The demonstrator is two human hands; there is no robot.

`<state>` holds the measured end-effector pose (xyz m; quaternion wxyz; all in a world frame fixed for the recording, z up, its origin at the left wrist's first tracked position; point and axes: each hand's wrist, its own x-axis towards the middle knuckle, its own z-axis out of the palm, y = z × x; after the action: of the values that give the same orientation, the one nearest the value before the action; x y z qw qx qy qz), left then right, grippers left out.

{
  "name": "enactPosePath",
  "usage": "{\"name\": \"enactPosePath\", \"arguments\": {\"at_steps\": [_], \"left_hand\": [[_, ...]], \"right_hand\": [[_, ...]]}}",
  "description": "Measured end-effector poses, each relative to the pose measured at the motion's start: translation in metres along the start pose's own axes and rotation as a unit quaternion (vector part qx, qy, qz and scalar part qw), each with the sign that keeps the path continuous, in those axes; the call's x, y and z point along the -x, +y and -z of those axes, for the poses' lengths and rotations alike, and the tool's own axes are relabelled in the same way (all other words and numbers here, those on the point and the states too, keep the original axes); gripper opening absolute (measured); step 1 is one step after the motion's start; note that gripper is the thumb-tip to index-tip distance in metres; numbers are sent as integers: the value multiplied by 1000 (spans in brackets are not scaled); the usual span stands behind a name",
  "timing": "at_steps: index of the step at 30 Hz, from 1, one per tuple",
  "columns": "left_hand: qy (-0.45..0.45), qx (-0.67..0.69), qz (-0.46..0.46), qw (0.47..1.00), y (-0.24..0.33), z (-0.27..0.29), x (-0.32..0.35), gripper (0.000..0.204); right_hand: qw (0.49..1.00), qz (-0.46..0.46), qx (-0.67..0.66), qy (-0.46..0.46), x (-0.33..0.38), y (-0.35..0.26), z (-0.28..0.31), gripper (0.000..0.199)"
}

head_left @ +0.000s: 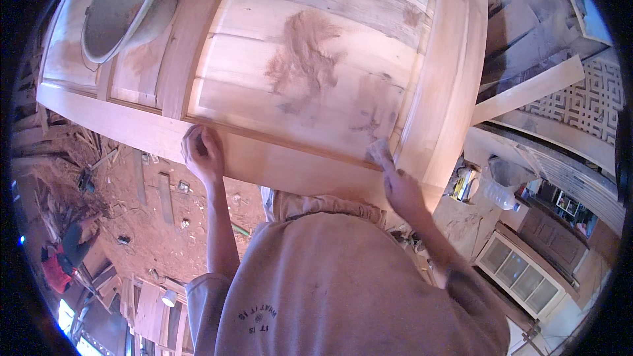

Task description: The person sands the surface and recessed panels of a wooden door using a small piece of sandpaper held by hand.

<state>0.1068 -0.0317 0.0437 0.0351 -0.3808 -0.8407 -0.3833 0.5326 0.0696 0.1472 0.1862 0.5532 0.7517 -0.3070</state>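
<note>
Lowest in the frame is our own shirt (343,290), filling the bottom centre, with both forearms rising out of it. At mid-left our left hand (202,153) lies on the near rail of the door (316,46), fingers curled over something small at the panel's edge; we cannot tell whether it is a pad or just a bracing grip. At centre right our right hand (399,190) pinches a flat blade, likely a putty knife (380,153), with its tip pressed into the corner where the panel meets the right stile.

The door is a pale panelled one lying flat, spanning the upper half of the frame. On its main panel there are reddish-brown filler smears (303,59), one broad patch at centre and a fainter one nearer the knife.

We judge the step in hand to be filling or scraping the joint at that corner. The next move calls for keeping the blade low and drawing it along the groove while the left hand steadies the door.

At upper left a grey bucket (122,6) sits on the door. Far below it, at lower left, another person (69,254) crouches on the sawdust floor (151,224). At right stands a plastic bottle (498,192).
</note>
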Motion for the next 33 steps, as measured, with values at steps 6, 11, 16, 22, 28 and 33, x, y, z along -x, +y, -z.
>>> {"name": "enactPosePath", "arguments": {"at_steps": [6, 11, 16, 22, 28, 33], "left_hand": [[-11, -14, -11, 1000, 2, 1, -1, 14], [-6, 7, -11, 1000, -8, 1, 1, 14], [-7, 15, -22, 1000, 3, 3, -1, 16], [-20, -3, -12, 1000, -2, 2, 0, 16], [-14, -4, -20, 1000, 1, 3, 0, 15], [-8, 4, -25, 1000, -3, 3, 2, 14]], "right_hand": [[992, 10, -78, 98, -36, -38, 1, 55], [996, 54, -51, 52, -35, -32, 50, 58], [990, 56, -66, 108, -52, -41, 77, 54], [989, 25, -69, 125, -85, -64, 12, 59], [987, 15, -75, 138, -67, -47, -26, 63], [993, -27, -77, 80, -27, -55, -5, 60]]}}
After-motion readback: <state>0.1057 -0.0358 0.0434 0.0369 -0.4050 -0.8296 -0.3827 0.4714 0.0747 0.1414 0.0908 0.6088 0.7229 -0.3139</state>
